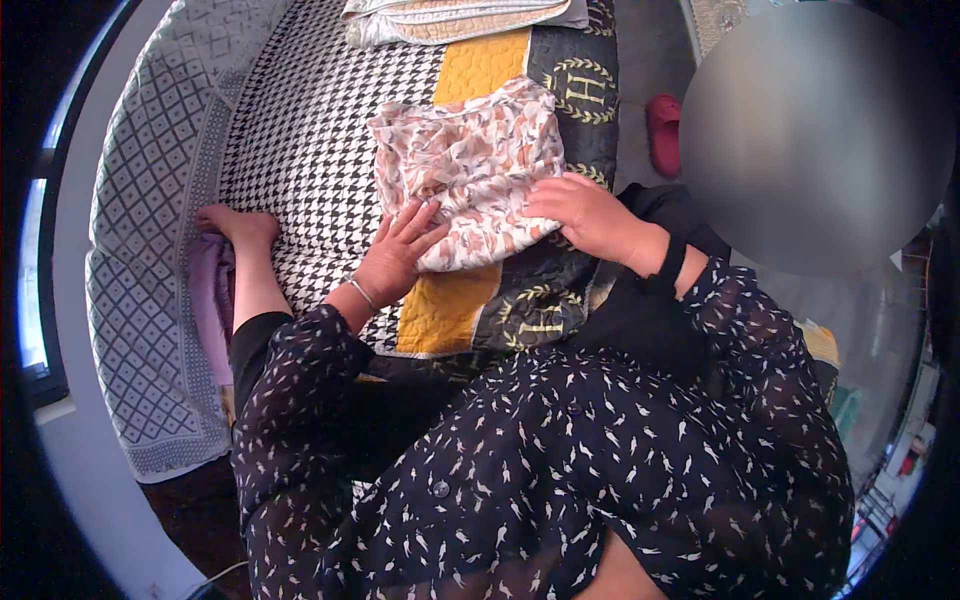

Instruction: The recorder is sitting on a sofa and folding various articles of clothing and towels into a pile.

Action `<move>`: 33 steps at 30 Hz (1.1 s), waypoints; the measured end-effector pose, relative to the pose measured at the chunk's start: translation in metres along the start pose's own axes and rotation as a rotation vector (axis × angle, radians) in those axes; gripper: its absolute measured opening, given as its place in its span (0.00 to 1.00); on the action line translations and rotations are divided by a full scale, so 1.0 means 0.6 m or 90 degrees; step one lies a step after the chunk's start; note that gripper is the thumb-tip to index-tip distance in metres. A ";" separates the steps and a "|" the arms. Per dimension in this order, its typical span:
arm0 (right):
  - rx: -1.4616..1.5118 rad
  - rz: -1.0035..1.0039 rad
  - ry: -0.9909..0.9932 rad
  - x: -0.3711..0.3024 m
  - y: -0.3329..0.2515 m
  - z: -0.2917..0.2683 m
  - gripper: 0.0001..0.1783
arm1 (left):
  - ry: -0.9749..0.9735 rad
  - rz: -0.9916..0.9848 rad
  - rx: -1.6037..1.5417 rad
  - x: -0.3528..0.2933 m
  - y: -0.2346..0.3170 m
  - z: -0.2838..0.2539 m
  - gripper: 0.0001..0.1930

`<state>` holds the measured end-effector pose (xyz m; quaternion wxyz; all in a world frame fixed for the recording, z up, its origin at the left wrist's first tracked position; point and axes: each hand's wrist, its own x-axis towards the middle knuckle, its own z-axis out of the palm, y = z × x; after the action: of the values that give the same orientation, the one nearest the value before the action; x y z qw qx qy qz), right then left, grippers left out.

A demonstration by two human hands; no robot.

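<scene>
A white garment [470,170] with an orange-brown and grey print lies in a compact, folded shape on the quilted cover in front of me. Its surface is wrinkled, with a gathered spot near the middle. My left hand [395,255] rests on its near left part, fingers spread over the cloth. Against its right edge lies my right hand [592,213], fingers stretched out flat on the fabric. Neither hand grips the cloth. What lies beneath the folds is hidden.
The quilted cover [300,120] has houndstooth, yellow and dark bands. Folded cloths [460,22] lie at the far end. A grey patterned cover [150,270] drapes the left side, beside a purple cloth [209,290]. My bare foot [245,228] rests there. A red clog [663,135] stands on the right floor.
</scene>
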<state>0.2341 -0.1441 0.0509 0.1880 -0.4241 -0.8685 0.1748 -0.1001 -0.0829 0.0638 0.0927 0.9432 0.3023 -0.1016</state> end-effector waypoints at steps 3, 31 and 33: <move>0.172 0.099 -0.036 -0.008 0.004 -0.034 0.25 | 0.103 0.108 -0.381 -0.004 -0.020 -0.034 0.26; 0.498 0.221 0.182 0.088 0.112 -0.122 0.17 | 0.227 -0.222 -0.921 0.140 -0.134 -0.111 0.16; 0.476 0.239 0.212 0.077 0.098 -0.143 0.13 | 0.333 -0.109 -0.828 0.124 -0.128 -0.128 0.16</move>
<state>0.2883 -0.0607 0.1064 0.4304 -0.4994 -0.6116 0.4374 -0.0757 0.0375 0.1108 0.5537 0.6628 0.3874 0.3227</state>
